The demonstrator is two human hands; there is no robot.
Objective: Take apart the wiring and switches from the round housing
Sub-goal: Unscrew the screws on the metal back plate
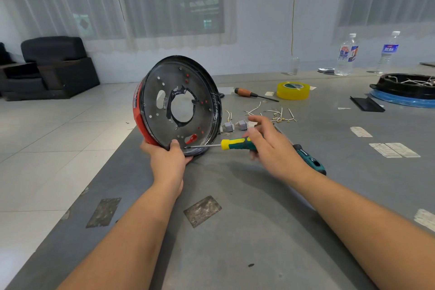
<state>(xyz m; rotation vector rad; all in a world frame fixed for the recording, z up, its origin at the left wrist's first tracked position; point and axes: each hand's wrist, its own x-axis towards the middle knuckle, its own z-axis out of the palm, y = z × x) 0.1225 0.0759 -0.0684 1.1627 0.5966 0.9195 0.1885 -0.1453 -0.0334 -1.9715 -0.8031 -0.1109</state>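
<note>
The round housing (155, 101), red outside and black inside with a large centre hole, stands on edge at the table's left side, its open face toward me. My left hand (168, 156) grips its lower rim. My right hand (270, 146) holds a green and yellow screwdriver (235, 144) whose tip touches the inside of the rim near my left thumb. A small red lever (191, 139) sits inside the housing near the tip. Two grey switches (235, 125) and several loose white wires (275, 114) lie on the table behind my right hand.
On the grey table (235, 231) lie an orange-handled screwdriver (254, 94), a yellow tape roll (293, 90), another green tool (310, 159) under my right wrist, a black housing (404, 88) with wires at the right, and two water bottles (347, 55). The table's left edge runs beside a tiled floor.
</note>
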